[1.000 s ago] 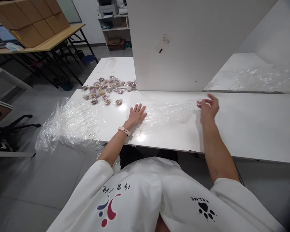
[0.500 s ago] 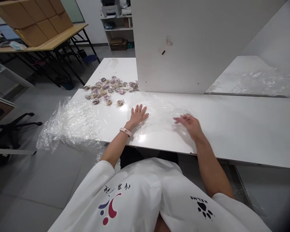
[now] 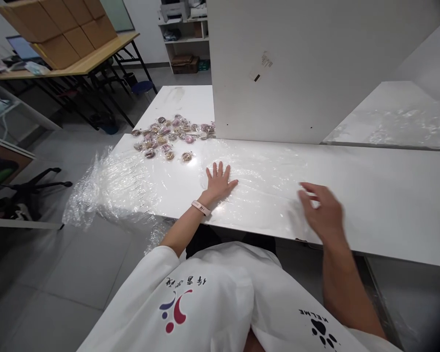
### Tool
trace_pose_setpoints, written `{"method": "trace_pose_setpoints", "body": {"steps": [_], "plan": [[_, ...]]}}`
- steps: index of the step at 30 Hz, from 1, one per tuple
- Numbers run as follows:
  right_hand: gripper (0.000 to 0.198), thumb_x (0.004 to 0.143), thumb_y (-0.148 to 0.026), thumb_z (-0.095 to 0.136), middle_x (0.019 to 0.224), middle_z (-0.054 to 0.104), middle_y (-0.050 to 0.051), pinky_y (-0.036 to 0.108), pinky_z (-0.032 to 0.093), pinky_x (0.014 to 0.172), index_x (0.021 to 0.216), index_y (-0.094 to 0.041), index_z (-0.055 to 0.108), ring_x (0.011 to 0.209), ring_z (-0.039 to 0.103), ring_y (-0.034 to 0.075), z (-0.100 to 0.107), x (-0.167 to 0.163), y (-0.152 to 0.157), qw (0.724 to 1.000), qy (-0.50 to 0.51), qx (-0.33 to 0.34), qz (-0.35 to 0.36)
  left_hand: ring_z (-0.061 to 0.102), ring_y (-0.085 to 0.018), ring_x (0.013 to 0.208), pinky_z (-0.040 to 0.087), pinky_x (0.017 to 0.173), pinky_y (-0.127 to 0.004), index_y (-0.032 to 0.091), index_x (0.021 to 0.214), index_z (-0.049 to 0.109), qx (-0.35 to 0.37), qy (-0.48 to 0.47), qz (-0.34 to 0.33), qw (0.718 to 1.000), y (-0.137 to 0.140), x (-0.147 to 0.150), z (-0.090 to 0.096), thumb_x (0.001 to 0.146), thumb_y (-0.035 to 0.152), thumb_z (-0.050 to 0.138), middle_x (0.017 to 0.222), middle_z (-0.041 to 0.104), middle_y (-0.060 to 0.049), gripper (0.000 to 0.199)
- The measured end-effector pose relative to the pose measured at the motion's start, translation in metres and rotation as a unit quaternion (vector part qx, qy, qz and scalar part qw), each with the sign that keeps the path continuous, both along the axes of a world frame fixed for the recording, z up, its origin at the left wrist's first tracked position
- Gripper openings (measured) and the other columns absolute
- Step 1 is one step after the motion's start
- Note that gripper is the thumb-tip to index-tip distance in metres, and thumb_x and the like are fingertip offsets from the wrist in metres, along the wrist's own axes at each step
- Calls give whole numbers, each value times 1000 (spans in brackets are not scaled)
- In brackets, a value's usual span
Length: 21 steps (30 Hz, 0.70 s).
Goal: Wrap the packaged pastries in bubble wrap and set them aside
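My left hand [image 3: 219, 186] lies flat with fingers spread on a clear plastic film sheet [image 3: 258, 171], pressing it onto the white table [image 3: 385, 195]. My right hand [image 3: 324, 210] is near the sheet's right end, slightly blurred. Its fingers are bent, with a gap between thumb and forefinger, and I see nothing held in them. The film is spread thin and mostly flat, with some wrinkles and glints. Left of my left hand, a crinkled heap of clear plastic bags [image 3: 122, 181] hangs over the table's front edge.
Several small wrapped round items [image 3: 168, 134] lie at the table's back left. A white upright panel [image 3: 264, 98] rises behind the film. More clear plastic [image 3: 392, 122] lies behind it at right. Cardboard boxes [image 3: 73, 34] stand on a wooden desk beyond.
My right hand has moved right and towards me, and the film now lies spread wider and flatter. My left hand stays flat on the film with its thumb spread further out. The view has shifted slightly.
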State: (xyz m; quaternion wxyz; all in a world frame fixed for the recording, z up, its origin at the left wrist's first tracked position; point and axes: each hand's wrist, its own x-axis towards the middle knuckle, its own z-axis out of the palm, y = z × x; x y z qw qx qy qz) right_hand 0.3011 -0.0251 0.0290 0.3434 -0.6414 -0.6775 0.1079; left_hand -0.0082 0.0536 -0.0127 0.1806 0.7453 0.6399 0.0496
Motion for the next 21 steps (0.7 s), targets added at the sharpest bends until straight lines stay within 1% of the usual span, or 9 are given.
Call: {"method": "trace_pose_setpoints", "body": {"steps": [3, 5, 7, 8, 10, 11, 13, 17, 21], "plan": [[47, 98, -53, 39, 149, 50, 8, 55, 42, 109, 134, -30, 59, 140, 42, 33, -24, -46, 24, 986, -51, -48, 149, 20, -34, 152, 14, 122, -61, 28, 147, 48, 21, -58, 9, 998, 8, -10, 15, 100, 61, 20, 161, 36, -5, 64], [50, 99, -52, 34, 157, 41, 6, 59, 31, 115, 139, -30, 56, 148, 29, 34, -47, -57, 37, 978, -118, -68, 155, 26, -32, 150, 17, 122, -60, 27, 141, 53, 87, -58, 102, 989, 21, -38, 27, 102, 56, 20, 157, 41, -5, 59], [51, 101, -51, 31, 160, 37, 5, 59, 26, 118, 144, -31, 51, 150, 25, 32, -65, -56, 44, 974, -161, -71, 143, 11, -38, 153, 12, 120, -66, 26, 144, 49, 136, -15, 231, 963, 37, -79, 36, 97, 60, 36, 164, 26, -7, 59], [52, 101, -50, 29, 160, 35, 5, 58, 25, 118, 145, -31, 49, 150, 25, 30, -70, -54, 45, 973, -173, -67, 141, 1, -43, 153, 10, 117, -71, 27, 148, 44, 123, -1, 270, 955, 44, -101, 38, 91, 65, 46, 167, 16, -9, 68], [52, 102, -50, 29, 161, 35, 5, 56, 25, 118, 146, -32, 48, 150, 25, 29, -76, -50, 45, 971, -184, -57, 139, -7, -49, 150, 13, 113, -76, 25, 151, 39, 66, -3, 302, 951, 54, -138, 36, 81, 72, 57, 167, 9, -13, 87], [52, 102, -51, 29, 161, 35, 5, 55, 26, 118, 146, -32, 49, 150, 26, 29, -77, -49, 45, 971, -186, -54, 139, -6, -51, 149, 14, 111, -76, 24, 150, 40, 45, -6, 309, 950, 57, -151, 34, 78, 73, 60, 167, 10, -14, 90], [52, 101, -52, 30, 160, 37, 4, 55, 27, 117, 146, -32, 49, 149, 27, 29, -76, -49, 44, 972, -186, -50, 137, 8, -51, 148, 19, 111, -73, 25, 143, 50, 46, -8, 306, 951, 59, -162, 26, 79, 69, 61, 163, 23, -13, 78], [53, 102, -52, 29, 159, 38, 5, 53, 28, 117, 144, -30, 52, 149, 29, 29, -74, -51, 45, 972, -189, -45, 132, 39, -37, 130, 32, 108, -56, 27, 121, 65, 119, 6, 237, 964, 52, -143, 14, 86, 51, 60, 140, 52, -11, 43], [53, 102, -51, 30, 160, 37, 5, 50, 27, 118, 145, -29, 51, 149, 29, 28, -70, -42, 53, 965, -195, -56, 164, 47, -33, 119, 41, 95, -47, 27, 114, 63, 117, 5, 174, 978, 42, -128, 15, 81, 43, 67, 128, 58, -9, 36]]}}
